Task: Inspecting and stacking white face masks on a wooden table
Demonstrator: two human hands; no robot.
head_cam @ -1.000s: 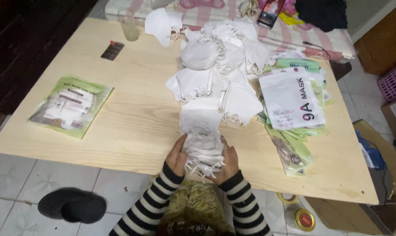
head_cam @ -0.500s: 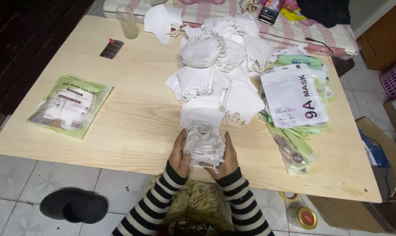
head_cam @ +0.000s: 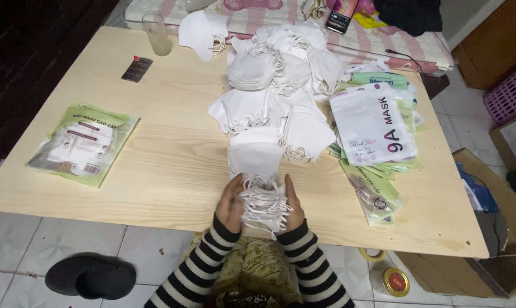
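A stack of white face masks [head_cam: 256, 165] lies at the near edge of the light wooden table [head_cam: 167, 154], its tangle of white ear loops toward me. My left hand [head_cam: 229, 204] presses against the stack's left side and my right hand [head_cam: 293, 204] against its right side, squeezing the loops between them. Both arms wear black-and-white striped sleeves. Beyond the stack, a big loose pile of white masks [head_cam: 275, 74] spreads across the middle and far part of the table.
A filled green mask packet [head_cam: 84, 142] lies at the left. Empty white and green packets [head_cam: 375, 128] are stacked at the right. A glass [head_cam: 156, 34] and a small dark card [head_cam: 137, 68] sit far left. Black slippers [head_cam: 92, 276] rest on the tiled floor; a cardboard box [head_cam: 486, 228] stands right.
My hands have kept squeezing the mask stack between them, shifting slightly along its sides. The view has tilted a little; nothing else on the table moved.
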